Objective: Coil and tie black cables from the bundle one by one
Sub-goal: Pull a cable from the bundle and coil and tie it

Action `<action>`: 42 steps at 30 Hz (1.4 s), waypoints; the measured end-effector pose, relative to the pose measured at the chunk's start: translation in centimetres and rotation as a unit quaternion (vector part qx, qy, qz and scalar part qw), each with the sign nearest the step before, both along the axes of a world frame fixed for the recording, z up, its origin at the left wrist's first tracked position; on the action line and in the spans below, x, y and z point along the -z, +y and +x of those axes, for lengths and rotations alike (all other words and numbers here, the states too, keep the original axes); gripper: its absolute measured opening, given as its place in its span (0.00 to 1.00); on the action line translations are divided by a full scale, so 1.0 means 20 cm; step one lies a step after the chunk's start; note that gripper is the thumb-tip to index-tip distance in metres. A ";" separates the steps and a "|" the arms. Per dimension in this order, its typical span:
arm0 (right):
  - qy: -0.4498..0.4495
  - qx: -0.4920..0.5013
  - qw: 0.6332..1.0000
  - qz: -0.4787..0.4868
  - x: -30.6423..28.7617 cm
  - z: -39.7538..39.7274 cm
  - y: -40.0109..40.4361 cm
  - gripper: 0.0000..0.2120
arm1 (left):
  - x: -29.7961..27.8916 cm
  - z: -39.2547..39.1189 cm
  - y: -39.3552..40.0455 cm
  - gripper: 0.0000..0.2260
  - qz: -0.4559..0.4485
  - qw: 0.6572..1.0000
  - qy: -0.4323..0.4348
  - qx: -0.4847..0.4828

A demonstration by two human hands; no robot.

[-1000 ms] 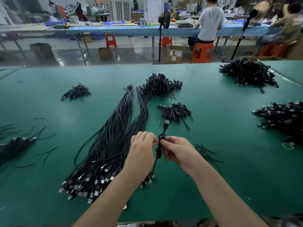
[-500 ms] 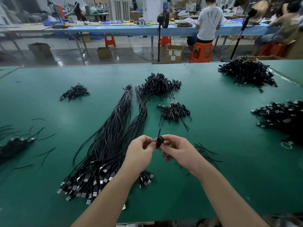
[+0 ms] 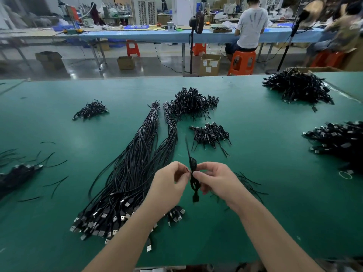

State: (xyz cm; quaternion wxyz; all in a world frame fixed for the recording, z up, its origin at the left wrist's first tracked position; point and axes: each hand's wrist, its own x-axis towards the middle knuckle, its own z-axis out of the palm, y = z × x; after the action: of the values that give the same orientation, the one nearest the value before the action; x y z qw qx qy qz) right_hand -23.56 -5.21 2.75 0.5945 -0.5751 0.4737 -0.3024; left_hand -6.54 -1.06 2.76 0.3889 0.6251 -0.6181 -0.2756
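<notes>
A small coiled black cable (image 3: pixel 194 178) hangs upright between my hands above the green table, its plug end dangling below and a thin tail sticking up. My left hand (image 3: pixel 169 185) pinches it from the left, and my right hand (image 3: pixel 214 180) pinches it from the right at the waist of the coil. The long bundle of straight black cables (image 3: pixel 135 163) lies on the table to the left, USB plugs fanned out near the front edge. A small pile of coiled cables (image 3: pixel 209 134) sits just beyond my hands.
More piles of coiled cables lie at the back centre (image 3: pixel 191 103), back left (image 3: pixel 90 110), back right (image 3: pixel 296 88) and right edge (image 3: pixel 337 140). Loose black ties (image 3: pixel 247 183) lie right of my hands, others at the left (image 3: pixel 53 181). People work at a far bench.
The coil has swung from plug-up to plug-down between my fingers, with its thin tail now pointing up. Both hands stayed in about the same place.
</notes>
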 end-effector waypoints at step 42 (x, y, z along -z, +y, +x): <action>-0.120 -0.010 0.987 0.106 0.00 0.04 0.03 0.08 | -0.01 -0.04 0.03 0.08 -0.103 0.993 -0.061 -0.021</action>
State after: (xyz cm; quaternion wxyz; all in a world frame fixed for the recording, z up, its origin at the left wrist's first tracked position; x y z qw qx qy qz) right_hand -22.83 -4.64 2.82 0.7079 -0.4732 0.4219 -0.3114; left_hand -7.28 -0.44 2.89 0.4188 0.6097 -0.6528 -0.1637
